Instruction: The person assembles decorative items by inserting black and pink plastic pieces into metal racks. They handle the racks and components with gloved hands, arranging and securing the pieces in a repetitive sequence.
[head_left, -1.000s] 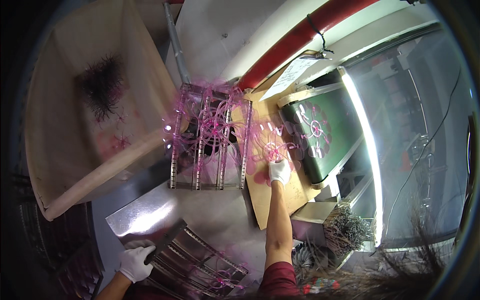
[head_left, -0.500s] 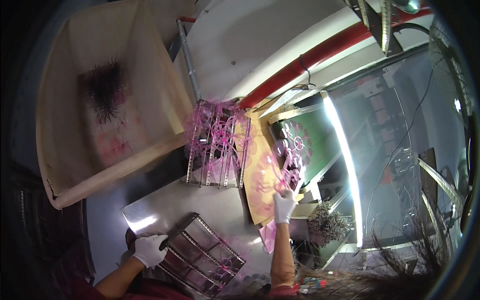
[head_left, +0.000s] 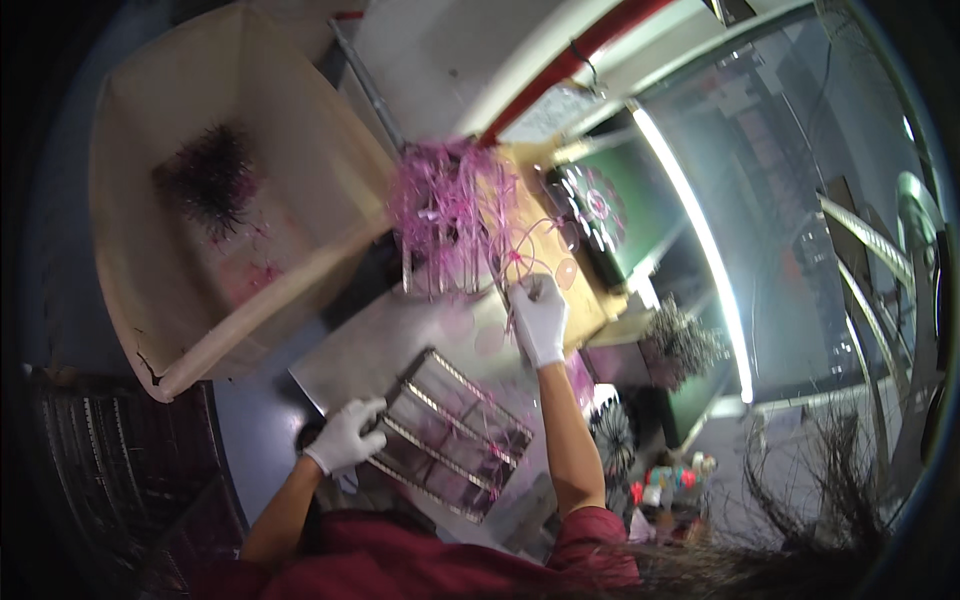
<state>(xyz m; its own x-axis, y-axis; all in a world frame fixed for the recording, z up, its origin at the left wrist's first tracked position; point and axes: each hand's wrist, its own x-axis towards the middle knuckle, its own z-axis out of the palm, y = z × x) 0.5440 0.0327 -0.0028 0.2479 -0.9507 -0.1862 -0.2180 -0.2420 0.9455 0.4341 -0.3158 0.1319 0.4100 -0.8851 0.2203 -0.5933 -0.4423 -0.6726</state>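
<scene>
Head view: right arm reaches forward, wrist nearly straight; right hand (head_left: 540,318) pinches a pink stringy piece (head_left: 517,257) at the left side of the cardboard (head_left: 578,300). Left hand (head_left: 345,437) (white-gloved, like the other) sits beside a metal frame (head_left: 456,421), thumb and fingertips parted; cannot tell whether it touches. Hands well apart.

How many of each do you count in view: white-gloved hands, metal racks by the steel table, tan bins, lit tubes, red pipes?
White-gloved hands, left hand and right hand: 2
Metal racks, near rack and far rack: 2
Tan bin: 1
Lit tube: 1
Red pipe: 1
Total: 7
</scene>
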